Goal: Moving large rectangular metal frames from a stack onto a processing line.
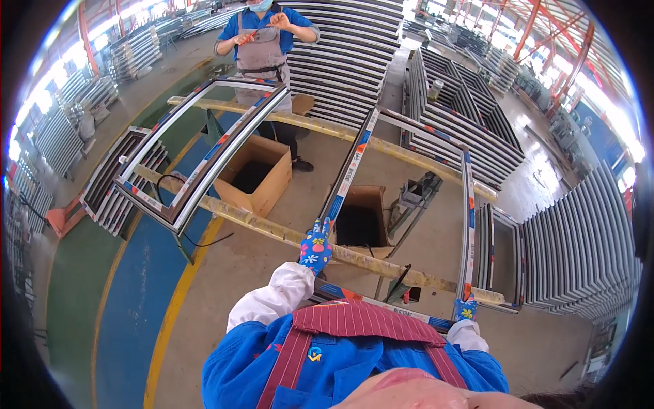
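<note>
A rectangular window frame (470,225), dark and white with blue and orange printed film, lies across two padded rails in front of me. My left hand (315,249), in a blue flowered glove, is closed on its left bar near the front rail. At the near right corner my right hand (466,309), gloved alike, grips the frame; its fingers are partly hidden. My apron overlaps part of the near bar. To the left, a second window frame (216,153) rests on the same rails.
A co-worker (262,44) stands beyond the left frame, holding a red-handled tool. Below the tape-wrapped rails (262,226) are a cardboard box (271,180) and another box (383,238). Stacked frames (579,245) rise at the right, with more frames (340,48) behind.
</note>
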### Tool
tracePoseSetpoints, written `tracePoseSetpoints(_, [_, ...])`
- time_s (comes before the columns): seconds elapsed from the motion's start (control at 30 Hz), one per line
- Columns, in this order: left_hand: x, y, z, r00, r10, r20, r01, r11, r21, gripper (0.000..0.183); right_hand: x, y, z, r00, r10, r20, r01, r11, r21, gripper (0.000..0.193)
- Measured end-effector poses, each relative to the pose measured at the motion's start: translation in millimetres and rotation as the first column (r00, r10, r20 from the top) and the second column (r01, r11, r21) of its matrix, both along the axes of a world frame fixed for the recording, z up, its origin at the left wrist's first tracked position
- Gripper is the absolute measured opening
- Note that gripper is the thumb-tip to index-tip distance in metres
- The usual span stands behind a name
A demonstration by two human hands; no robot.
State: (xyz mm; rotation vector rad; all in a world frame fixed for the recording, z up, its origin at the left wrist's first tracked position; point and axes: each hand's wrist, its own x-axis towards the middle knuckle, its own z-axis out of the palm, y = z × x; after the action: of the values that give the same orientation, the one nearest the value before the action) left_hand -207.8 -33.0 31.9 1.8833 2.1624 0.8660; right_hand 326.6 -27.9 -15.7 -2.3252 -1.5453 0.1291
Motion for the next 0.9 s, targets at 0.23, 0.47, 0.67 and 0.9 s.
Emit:
tracePoseSetpoints(0.23, [6, 11, -15, 0.996, -0.05, -0.068, 0.05, 0.999, 0.004, 0.074, 35, 6, -40, 1.0, -0.024, 0.0, 0.024, 1.0, 0.008, 0.037])
tracePoseSetpoints(0.47, [10, 6, -19, 0.984, -0.056, -0.17, 0.065, 0.997, 0.05, 0.07, 4, 0, 12, 0.989, -0.064, -0.13, 0.061, 0.998, -0.029, 0.056])
tracePoseSetpoints(0.67, [7, 9, -24, 0.989, -0.093, -0.114, 0.094, 0.996, 0.008, 0.071, 2, -4, 11, 0.972, -0.145, -0.187, 0.128, 0.987, -0.1, 0.061])
tracePoseSetpoints(0.9, [8, 15, -30, 1.0, -0.009, 0.0, 0.009, 0.992, -0.129, 0.076, 8, -7, -8, 0.978, -0.114, -0.172, 0.117, 0.993, 0.009, 0.054])
